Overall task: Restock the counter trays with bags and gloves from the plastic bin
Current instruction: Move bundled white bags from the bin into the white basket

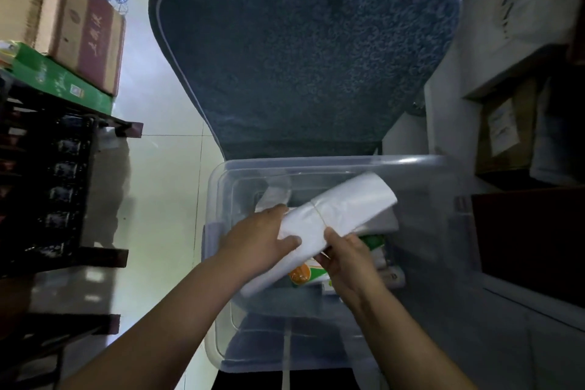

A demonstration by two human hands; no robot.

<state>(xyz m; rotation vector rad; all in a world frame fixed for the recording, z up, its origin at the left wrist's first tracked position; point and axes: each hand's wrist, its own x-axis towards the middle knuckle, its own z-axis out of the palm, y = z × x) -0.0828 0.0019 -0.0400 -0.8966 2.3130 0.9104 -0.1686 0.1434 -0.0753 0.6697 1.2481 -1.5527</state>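
Note:
A clear plastic bin sits low in the middle of the head view. Above it I hold a white bundle of plastic bags, tied round the middle with a thin band. My left hand grips the bundle's lower left part. My right hand pinches it at the band from below. Under the bundle, inside the bin, lie a green and orange packet and other white packs, partly hidden.
A blue padded chair stands behind the bin. Cardboard boxes and a green box rest on a dark rack at the left. Grey cabinets and boxes line the right. Pale floor tiles run between rack and bin.

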